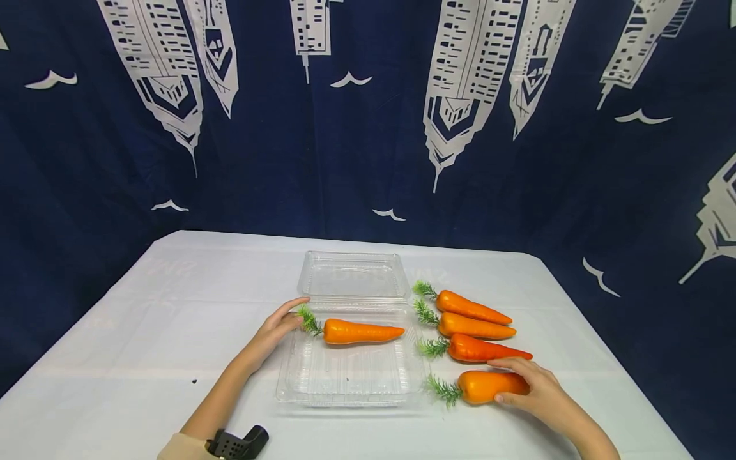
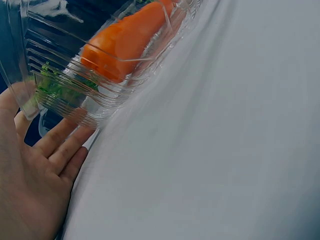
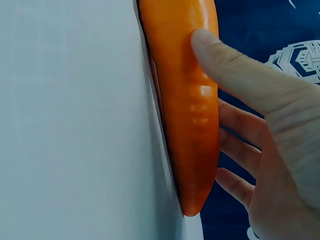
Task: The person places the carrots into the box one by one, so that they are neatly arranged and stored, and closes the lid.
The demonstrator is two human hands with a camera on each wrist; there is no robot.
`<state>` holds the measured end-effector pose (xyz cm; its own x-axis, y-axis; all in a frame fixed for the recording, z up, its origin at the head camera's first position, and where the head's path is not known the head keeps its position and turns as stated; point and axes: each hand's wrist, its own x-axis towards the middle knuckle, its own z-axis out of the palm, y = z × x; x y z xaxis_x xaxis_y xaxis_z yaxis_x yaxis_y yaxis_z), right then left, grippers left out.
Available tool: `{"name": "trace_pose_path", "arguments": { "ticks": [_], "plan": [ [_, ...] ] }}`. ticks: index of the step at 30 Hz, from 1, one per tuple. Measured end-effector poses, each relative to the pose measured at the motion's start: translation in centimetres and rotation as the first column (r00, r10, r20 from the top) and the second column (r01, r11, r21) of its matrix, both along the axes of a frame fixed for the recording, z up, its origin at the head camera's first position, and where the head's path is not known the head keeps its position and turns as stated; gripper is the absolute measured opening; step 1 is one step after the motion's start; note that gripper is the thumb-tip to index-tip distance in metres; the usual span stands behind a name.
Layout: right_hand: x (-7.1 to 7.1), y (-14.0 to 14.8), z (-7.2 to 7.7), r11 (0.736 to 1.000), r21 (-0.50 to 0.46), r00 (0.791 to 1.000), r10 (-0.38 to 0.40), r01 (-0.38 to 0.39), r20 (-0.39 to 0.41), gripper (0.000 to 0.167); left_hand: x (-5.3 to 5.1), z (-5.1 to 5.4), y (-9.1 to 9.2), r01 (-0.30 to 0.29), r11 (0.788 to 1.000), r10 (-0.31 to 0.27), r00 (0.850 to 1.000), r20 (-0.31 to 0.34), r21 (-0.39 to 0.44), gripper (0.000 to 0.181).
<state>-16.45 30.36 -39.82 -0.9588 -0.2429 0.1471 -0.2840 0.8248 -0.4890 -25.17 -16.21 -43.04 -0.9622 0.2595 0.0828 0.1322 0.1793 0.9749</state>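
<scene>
A clear plastic clamshell box [image 1: 351,375] lies spread out on the table, with its lid [image 1: 353,273] folded back behind it. One orange toy carrot [image 1: 362,332] lies crosswise in the rear of the base, its green top at the left wall. My left hand [image 1: 273,332] touches that left wall with fairly straight fingers [image 2: 60,137], close to the leaves. To the right of the box, my right hand [image 1: 531,388] holds a thick orange carrot [image 1: 478,387] between thumb and fingers. In the right wrist view, the thumb presses on its side and its tip points toward the wrist.
Behind the held carrot lie a red-orange carrot [image 1: 483,349] and two orange carrots [image 1: 474,326], [image 1: 468,306], all with leaves toward the box. A white cloth covers the table [image 1: 144,332]. A dark blue printed curtain [image 1: 322,160] hangs behind it.
</scene>
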Motion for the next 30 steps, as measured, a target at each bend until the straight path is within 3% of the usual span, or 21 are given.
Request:
{"name": "trace_pose_path", "arguments": {
  "ticks": [13, 30],
  "plan": [
    [0.00, 0.17, -0.14, 0.999, 0.046, 0.988, -0.027, 0.020, 0.152, 0.058, -0.01, -0.12, -0.06, 0.011, 1.000, -0.011, 1.000, -0.021, -0.009, 0.044],
    [-0.11, 0.55, -0.54, 0.999, 0.042, 0.983, -0.006, -0.002, 0.182, 0.050, 0.03, -0.17, -0.05, -0.003, 1.000, 0.003, 1.000, 0.000, 0.000, 0.044]
  ]
}}
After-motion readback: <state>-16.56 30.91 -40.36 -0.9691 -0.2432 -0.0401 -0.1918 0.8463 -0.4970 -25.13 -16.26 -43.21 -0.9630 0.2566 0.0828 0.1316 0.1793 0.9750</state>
